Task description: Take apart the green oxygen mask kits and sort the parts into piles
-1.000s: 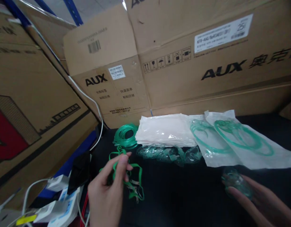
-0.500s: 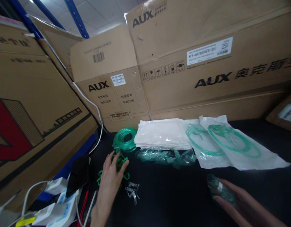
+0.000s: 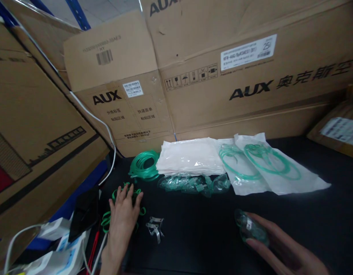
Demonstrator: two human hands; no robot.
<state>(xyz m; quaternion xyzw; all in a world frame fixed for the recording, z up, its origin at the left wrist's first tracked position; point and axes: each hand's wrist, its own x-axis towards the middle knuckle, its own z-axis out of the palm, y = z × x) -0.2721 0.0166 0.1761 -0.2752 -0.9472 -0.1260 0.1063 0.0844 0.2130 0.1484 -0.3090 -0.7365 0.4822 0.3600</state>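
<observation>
Bands (image 3: 106,219) lie under my splayed left hand (image 3: 123,214) near the left edge of the surface (image 3: 193,229). My right hand (image 3: 275,244) pinches clear plastic (image 3: 251,230), well off the back edge.

Dim light is falling across the black tabletop (image 3: 193,236), glare is spotting the white packets (image 3: 190,156), and the left carton (image 3: 35,110) is looking soft.

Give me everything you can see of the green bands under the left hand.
The green bands are narrow, bright and flexible-looking, perhaps elastic, and bunched in a loose tangle on the black surface. Loops poke out on either side of the left hand, which lies over them with fingers spread, apparently touching them and hiding their middle. Their number and ends cannot be made out.
</observation>
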